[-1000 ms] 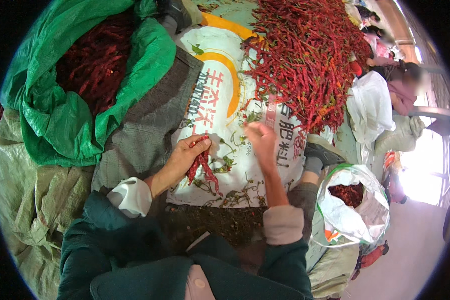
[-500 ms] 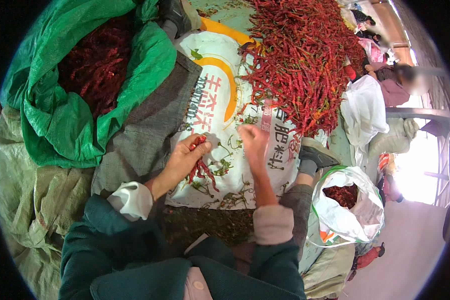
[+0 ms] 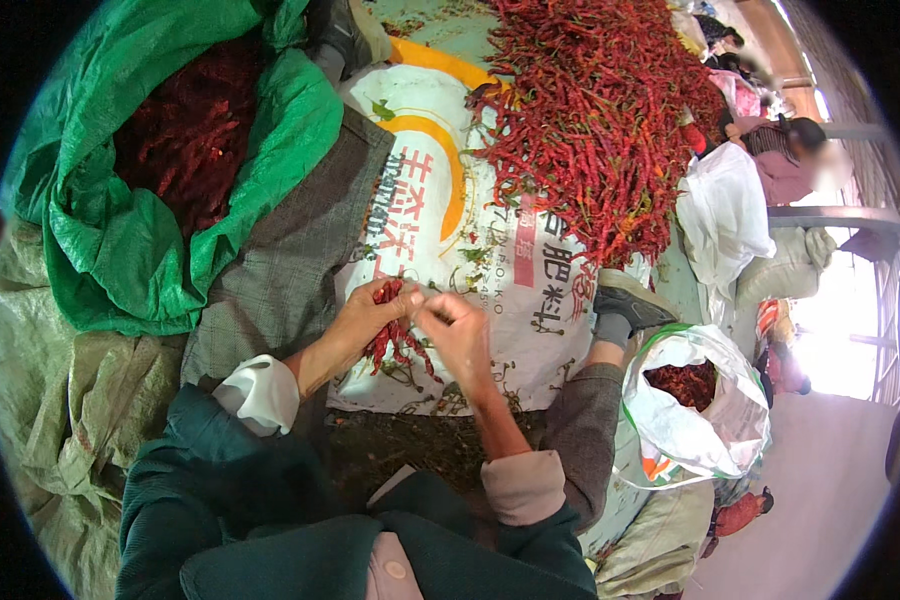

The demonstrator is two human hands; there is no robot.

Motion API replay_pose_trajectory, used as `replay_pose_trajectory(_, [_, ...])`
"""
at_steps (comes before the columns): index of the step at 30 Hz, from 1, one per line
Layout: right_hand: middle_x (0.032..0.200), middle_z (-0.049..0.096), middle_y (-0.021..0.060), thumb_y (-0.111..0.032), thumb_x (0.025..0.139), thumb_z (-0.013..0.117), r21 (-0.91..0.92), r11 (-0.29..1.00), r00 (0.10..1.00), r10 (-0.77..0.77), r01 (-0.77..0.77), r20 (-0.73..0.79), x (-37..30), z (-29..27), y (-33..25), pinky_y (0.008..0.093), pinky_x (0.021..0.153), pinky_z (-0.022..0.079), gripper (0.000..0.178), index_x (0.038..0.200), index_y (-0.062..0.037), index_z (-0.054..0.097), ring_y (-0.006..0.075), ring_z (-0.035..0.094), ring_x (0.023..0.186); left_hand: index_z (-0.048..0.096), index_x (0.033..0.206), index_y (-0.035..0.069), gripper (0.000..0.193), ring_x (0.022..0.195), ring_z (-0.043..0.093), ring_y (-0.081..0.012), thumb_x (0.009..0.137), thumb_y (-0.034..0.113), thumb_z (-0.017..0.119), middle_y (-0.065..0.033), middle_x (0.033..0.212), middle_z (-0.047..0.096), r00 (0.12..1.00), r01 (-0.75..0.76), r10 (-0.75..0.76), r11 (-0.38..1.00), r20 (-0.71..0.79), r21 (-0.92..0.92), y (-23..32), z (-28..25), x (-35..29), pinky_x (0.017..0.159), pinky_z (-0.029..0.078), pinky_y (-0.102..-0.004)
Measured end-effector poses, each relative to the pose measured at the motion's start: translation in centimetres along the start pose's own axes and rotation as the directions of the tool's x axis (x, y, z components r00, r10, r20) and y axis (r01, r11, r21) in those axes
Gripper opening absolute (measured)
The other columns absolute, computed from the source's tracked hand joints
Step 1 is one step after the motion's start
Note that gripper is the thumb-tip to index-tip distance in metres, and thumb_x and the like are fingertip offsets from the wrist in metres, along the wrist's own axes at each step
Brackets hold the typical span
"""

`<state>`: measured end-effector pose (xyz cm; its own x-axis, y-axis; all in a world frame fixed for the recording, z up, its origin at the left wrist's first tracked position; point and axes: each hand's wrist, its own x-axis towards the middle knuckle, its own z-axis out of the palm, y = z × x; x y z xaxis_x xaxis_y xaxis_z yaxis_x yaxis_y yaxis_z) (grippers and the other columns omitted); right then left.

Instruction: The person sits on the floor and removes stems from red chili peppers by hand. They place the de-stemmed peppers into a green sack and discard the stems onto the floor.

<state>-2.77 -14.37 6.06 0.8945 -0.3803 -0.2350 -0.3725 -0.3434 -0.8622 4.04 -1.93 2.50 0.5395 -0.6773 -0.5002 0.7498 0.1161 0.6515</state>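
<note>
A small bunch of dried red chili peppers [image 3: 402,352] is gripped in my left hand [image 3: 362,318], its fingers wrapped round them above a printed white sack [image 3: 515,350]. Right up against that thumb is my right hand [image 3: 457,338], thumb and fingers pinched together; whatever lies between their tips is too small to make out. Loose green stems [image 3: 457,402] lie scattered on the sack under and around both hands. Beyond them, a large heap of red chili peppers [image 3: 610,130] spreads over the sack's far right end.
At the far left an open green sack [image 3: 290,150] holds dark red chili peppers [image 3: 185,140]. A white bag [image 3: 660,445] with more red pieces stands at the right, past my shoe [image 3: 630,303]. Another white bag [image 3: 725,215] and a seated person [image 3: 785,165] are farther right.
My right hand has moved left and slightly down, from over the sack to my left hand's thumb. The left hand still grips the chili peppers.
</note>
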Motion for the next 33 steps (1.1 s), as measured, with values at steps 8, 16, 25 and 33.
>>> replay_pose_trajectory(8, [0.077, 0.062, 0.0125, -0.011, 0.075, 0.061, -0.283, 0.934, 0.938, -0.280, 0.217, -0.203, 5.2, -4.7, 3.8, 0.0287, 0.061, 0.045, 0.014, 0.084, -0.0005, 0.063, 0.0180, 0.059, 0.065, 0.057, 0.091, 0.003, 0.016, 0.060, 0.045, -0.0019, 0.086, 0.018, 0.057, 0.0042, 0.072, 0.053, 0.999, -0.036, 0.035, 0.998, -0.040, -0.042, -0.4, 0.1, 0.3, 0.056, 0.040, -0.0182])
replay_pose_trajectory(16, [0.071, 0.062, 0.0106, -0.028, 0.075, 0.060, -0.523, 0.850, 0.889, -0.195, -0.057, -0.414, 13.9, -5.6, 5.9, 0.0345, 0.066, 0.044, 0.026, 0.083, -0.0044, 0.065, 0.0268, 0.060, 0.070, 0.058, 0.095, 0.003, 0.017, 0.066, 0.046, -0.0014, 0.087, 0.017, 0.056, 0.0046, 0.075, 0.053, 0.999, -0.006, 0.005, 0.999, -0.046, -0.031, -1.1, -0.8, -0.1, 0.059, 0.039, -0.0166])
replay_pose_trajectory(25, [0.068, 0.057, 0.0073, -0.013, 0.068, 0.069, -0.289, 0.954, 0.976, -0.132, 0.077, -0.174, 0.3, -4.1, 5.4, 0.0300, 0.053, 0.043, 0.015, 0.074, -0.0053, 0.058, 0.0186, 0.056, 0.057, 0.060, 0.094, 0.002, 0.016, 0.056, 0.047, -0.0019, 0.086, 0.015, 0.055, 0.0038, 0.071, 0.056, 0.997, 0.074, -0.074, 0.997, -0.008, -0.014, -0.2, -0.1, 0.0, 0.049, 0.039, -0.0173])
replay_pose_trajectory(33, [0.074, 0.059, 0.0068, -0.007, 0.072, 0.067, -0.405, 0.874, 0.962, -0.263, 0.269, 0.073, -5.6, -2.7, 1.8, 0.0231, 0.052, 0.042, 0.015, 0.085, -0.0020, 0.063, 0.0110, 0.053, 0.057, 0.060, 0.099, 0.002, 0.023, 0.055, 0.047, -0.0033, 0.083, 0.019, 0.060, 0.0032, 0.068, 0.054, 0.994, 0.078, -0.076, 0.997, 0.082, -0.021, -0.5, -0.4, 0.0, 0.047, 0.038, -0.0182])
